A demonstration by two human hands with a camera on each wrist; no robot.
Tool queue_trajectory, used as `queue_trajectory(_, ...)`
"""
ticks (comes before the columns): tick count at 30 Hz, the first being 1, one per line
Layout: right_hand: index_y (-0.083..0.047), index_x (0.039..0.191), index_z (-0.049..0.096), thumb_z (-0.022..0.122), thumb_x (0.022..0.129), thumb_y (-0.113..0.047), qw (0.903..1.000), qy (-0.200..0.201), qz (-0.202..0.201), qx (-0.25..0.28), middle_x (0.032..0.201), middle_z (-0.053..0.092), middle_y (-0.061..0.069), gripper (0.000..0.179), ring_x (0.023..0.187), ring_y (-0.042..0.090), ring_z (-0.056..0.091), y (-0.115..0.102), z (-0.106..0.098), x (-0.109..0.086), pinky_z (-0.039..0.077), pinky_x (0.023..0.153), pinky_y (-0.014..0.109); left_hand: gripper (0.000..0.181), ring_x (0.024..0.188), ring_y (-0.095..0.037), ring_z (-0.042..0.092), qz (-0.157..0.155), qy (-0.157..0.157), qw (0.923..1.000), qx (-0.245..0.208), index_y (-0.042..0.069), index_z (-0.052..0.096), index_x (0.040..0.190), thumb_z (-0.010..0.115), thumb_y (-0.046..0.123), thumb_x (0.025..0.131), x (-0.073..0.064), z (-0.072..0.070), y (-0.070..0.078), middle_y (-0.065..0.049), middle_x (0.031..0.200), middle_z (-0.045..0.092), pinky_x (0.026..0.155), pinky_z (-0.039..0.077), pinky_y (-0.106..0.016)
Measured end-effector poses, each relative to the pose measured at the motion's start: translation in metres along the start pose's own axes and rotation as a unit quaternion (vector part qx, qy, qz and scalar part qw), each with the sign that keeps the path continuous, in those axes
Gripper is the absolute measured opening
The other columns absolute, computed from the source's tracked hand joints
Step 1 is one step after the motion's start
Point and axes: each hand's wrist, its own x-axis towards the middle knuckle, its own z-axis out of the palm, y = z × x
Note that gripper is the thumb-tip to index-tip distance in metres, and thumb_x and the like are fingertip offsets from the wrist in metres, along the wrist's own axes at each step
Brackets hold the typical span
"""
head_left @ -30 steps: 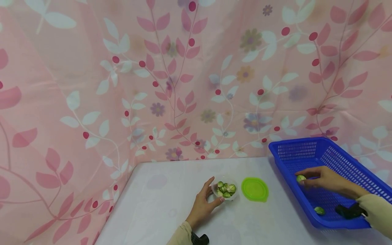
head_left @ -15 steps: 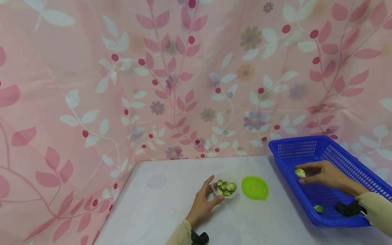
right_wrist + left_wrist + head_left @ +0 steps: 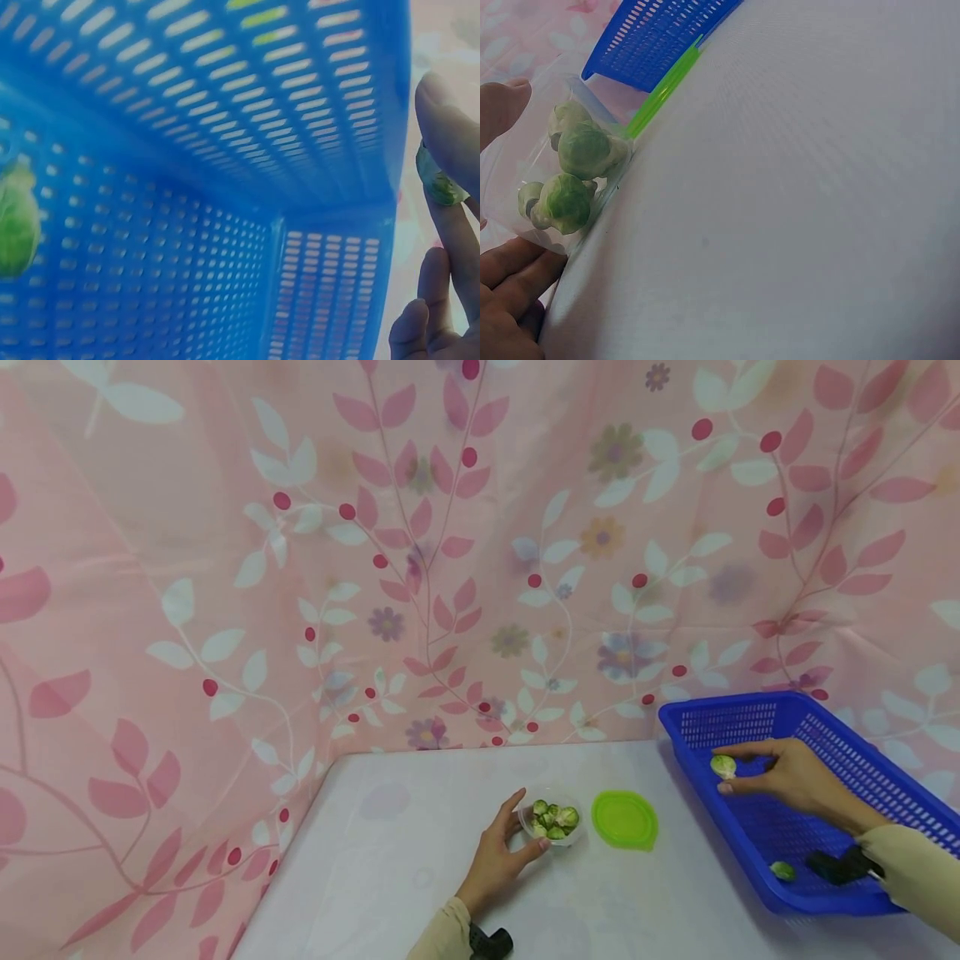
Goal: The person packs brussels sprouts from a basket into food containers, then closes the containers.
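My left hand [image 3: 498,857] holds a small clear plastic container [image 3: 529,839], thumb on the near side and fingers on the far side. Several Brussels sprouts [image 3: 555,818] lie in it, and the left wrist view shows them through its wall. Over the left part of the blue basket [image 3: 731,835], my right hand [image 3: 797,783] pinches one Brussels sprout [image 3: 723,767] between thumb and fingertips. That sprout [image 3: 441,178] is partly covered by the thumb in the right wrist view. Another sprout [image 3: 782,871] lies on the basket floor near its front corner.
A bright green lid [image 3: 624,820] lies flat on the white table [image 3: 375,877], between the container and the basket. The perforated basket wall rises beside the right hand. Behind the table hangs a pink floral cloth [image 3: 450,568].
My right hand has lifted the pinched sprout up and slightly left, toward the basket's left rim. The left hand and the container have stayed in place.
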Motion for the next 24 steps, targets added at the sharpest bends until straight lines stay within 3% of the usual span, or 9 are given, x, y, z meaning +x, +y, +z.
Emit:
queue_trajectory(6, -0.018, 0.132, 0.077, 0.090, 0.086, -0.040, 0.9997, 0.002, -0.002, 0.023, 0.129, 0.073, 0.023, 0.053, 0.073, 0.013, 0.058, -0.013, -0.001, 0.002, 0.048, 0.063, 0.025, 0.087, 0.141, -0.030, 0.060, -0.001, 0.001, 1.0000, 0.005, 0.023, 0.031, 0.168, 0.078, 0.040, 0.098, 0.001, 0.000, 0.000, -0.014, 0.152, 0.061, 0.119, 0.045, -0.051)
queue_trajectory(14, -0.015, 0.134, 0.076, 0.090, 0.087, -0.037, 0.9985, 0.005, 0.007, 0.054, 0.129, 0.073, 0.020, 0.054, 0.072, 0.017, 0.058, -0.032, 0.003, 0.007, 0.046, 0.061, 0.026, 0.088, 0.140, -0.030, 0.061, 0.001, 0.003, 1.0000, 0.010, 0.019, 0.031, 0.168, 0.078, 0.041, 0.097, 0.000, 0.000, 0.001, -0.014, 0.152, 0.061, 0.118, 0.046, -0.051)
queue_trajectory(24, -0.009, 0.130, 0.077, 0.092, 0.085, -0.028, 0.9960, 0.013, -0.028, 0.085, 0.121, 0.074, 0.019, 0.051, 0.063, 0.018, 0.051, -0.057, 0.020, 0.017, 0.042, 0.052, 0.027, 0.087, 0.139, -0.029, 0.062, 0.007, 0.007, 0.9999, 0.014, 0.022, 0.032, 0.168, 0.079, 0.040, 0.097, 0.001, 0.001, -0.001, -0.013, 0.150, 0.063, 0.118, 0.046, -0.048)
